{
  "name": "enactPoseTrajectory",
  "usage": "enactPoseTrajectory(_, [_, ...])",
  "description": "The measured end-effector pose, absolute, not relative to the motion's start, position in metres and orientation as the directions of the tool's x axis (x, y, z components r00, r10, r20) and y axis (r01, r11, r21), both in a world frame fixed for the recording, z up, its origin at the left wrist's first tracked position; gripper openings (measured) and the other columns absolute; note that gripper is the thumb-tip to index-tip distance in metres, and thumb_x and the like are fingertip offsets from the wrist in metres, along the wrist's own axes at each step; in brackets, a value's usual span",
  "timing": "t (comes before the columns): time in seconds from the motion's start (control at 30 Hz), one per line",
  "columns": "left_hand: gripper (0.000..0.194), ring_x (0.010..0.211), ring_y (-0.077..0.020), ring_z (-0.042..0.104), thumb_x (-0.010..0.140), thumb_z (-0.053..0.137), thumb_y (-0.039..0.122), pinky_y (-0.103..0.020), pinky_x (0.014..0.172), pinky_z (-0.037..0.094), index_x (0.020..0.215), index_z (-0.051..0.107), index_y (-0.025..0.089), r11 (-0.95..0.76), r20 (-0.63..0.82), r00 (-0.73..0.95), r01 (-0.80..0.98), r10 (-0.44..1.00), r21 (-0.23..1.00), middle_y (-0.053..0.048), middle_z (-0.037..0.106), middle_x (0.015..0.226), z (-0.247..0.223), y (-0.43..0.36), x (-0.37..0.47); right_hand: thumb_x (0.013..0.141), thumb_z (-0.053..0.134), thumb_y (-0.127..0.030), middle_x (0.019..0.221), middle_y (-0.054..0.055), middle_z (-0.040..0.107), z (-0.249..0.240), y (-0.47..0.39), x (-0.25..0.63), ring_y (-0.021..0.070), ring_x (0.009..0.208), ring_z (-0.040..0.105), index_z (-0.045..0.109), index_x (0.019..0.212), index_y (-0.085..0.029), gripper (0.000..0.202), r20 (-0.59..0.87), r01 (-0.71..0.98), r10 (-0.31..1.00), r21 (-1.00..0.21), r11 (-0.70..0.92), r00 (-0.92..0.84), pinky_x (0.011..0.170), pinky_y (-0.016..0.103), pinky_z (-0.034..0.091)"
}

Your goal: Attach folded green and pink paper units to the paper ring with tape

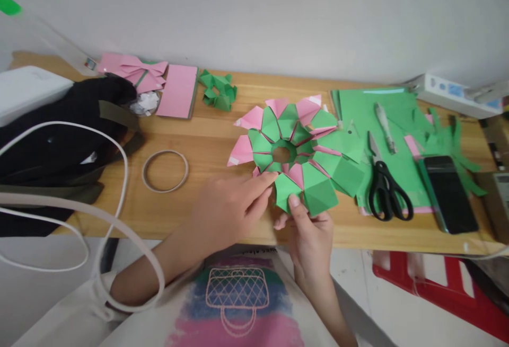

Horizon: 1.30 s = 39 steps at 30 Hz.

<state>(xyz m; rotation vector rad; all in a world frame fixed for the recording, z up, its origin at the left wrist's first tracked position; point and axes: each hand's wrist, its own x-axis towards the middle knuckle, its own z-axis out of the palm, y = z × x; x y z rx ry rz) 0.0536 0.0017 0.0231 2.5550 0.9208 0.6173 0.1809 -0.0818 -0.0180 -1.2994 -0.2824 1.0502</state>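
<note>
A ring-shaped folded paper flower (320, 196) in green and pink stands tilted over the front middle of the table, its round hole facing up. Pink pointed flaps stick out at its back and left; broad green petals spread along the front and right. My right hand (312, 233) grips a front green petal, thumb on top and fingers partly hidden underneath. At the ring's front-left edge, my left hand (226, 204) has its fingers closed on the folded paper, the index fingertip near the inner hole. What lies beneath that fingertip is hidden.
Right of the flower lie green paper sheets (350, 106), black-handled scissors (384, 183), a craft knife (385, 124) and a phone (449, 193). A tape roll (165, 190), pink paper stack (177, 90) and small green folded piece (226, 92) lie left, near a looping white cable (126, 172).
</note>
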Motion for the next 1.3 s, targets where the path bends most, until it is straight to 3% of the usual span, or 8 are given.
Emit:
enactPoseTrajectory(0.13, [0.033, 0.082, -0.0189, 0.065, 0.090, 0.048, 0.016, -0.031, 0.068, 0.050, 0.122, 0.057, 0.018, -0.729, 0.130, 0.794, 0.462, 0.594, 0.506, -0.004, 0.070, 0.092, 0.034, 0.010, 0.047, 0.072, 0.079, -0.033, 0.047, -0.005, 0.059, -0.018, -0.082, 0.181, 0.0082, 0.037, 0.054, 0.059, 0.053, -0.019, 0.031, -0.362, -0.470, 0.760, -0.879, -0.085, 0.540, 0.045, 0.021, 0.046])
enactPoseTrajectory(0.3, [0.036, 0.083, -0.0218, 0.063, 0.087, 0.055, 0.024, -0.031, 0.064, 0.049, 0.122, 0.055, 0.021, -0.822, 0.086, 0.854, 0.458, 0.512, 0.339, -0.008, 0.061, 0.104, 0.041, 0.019, 0.042, 0.073, 0.078, -0.033, 0.047, -0.005, 0.059, -0.019, -0.083, 0.182, 0.0084, 0.039, 0.055, 0.060, 0.055, -0.019, 0.030, -0.348, -0.462, 0.762, -0.884, -0.074, 0.546, 0.046, 0.021, 0.046])
enactPoseTrajectory(0.43, [0.032, 0.092, -0.0222, 0.062, 0.089, 0.051, 0.016, -0.030, 0.069, 0.048, 0.121, 0.054, 0.018, -0.860, 0.108, 0.876, 0.427, 0.470, 0.279, -0.009, 0.059, 0.114, 0.039, 0.022, 0.042, 0.075, 0.077, -0.032, 0.047, -0.006, 0.059, -0.020, -0.083, 0.182, 0.0084, 0.040, 0.055, 0.061, 0.057, -0.019, 0.028, -0.348, -0.452, 0.767, -0.888, -0.085, 0.540, 0.048, 0.021, 0.046])
enactPoseTrajectory(0.67, [0.025, 0.110, -0.0194, 0.060, 0.098, 0.040, 0.015, -0.031, 0.090, 0.048, 0.118, 0.055, 0.016, -0.853, 0.154, 0.884, 0.361, 0.442, 0.378, -0.007, 0.063, 0.121, 0.032, 0.027, 0.044, 0.075, 0.077, -0.033, 0.045, -0.006, 0.056, -0.023, -0.084, 0.182, 0.0089, 0.040, 0.055, 0.059, 0.055, -0.019, 0.030, -0.347, -0.441, 0.763, -0.893, -0.092, 0.545, 0.048, 0.021, 0.046])
enactPoseTrajectory(1.3, [0.017, 0.106, -0.0212, 0.063, 0.094, 0.052, 0.019, -0.034, 0.087, 0.054, 0.109, 0.060, 0.015, -0.809, 0.165, 0.862, 0.360, 0.479, 0.465, -0.007, 0.066, 0.114, 0.034, 0.029, 0.051, 0.074, 0.078, -0.030, 0.045, -0.007, 0.055, -0.019, -0.081, 0.180, 0.0084, 0.040, 0.055, 0.059, 0.055, -0.021, 0.028, -0.318, -0.417, 0.742, -0.907, -0.057, 0.590, 0.043, 0.020, 0.047])
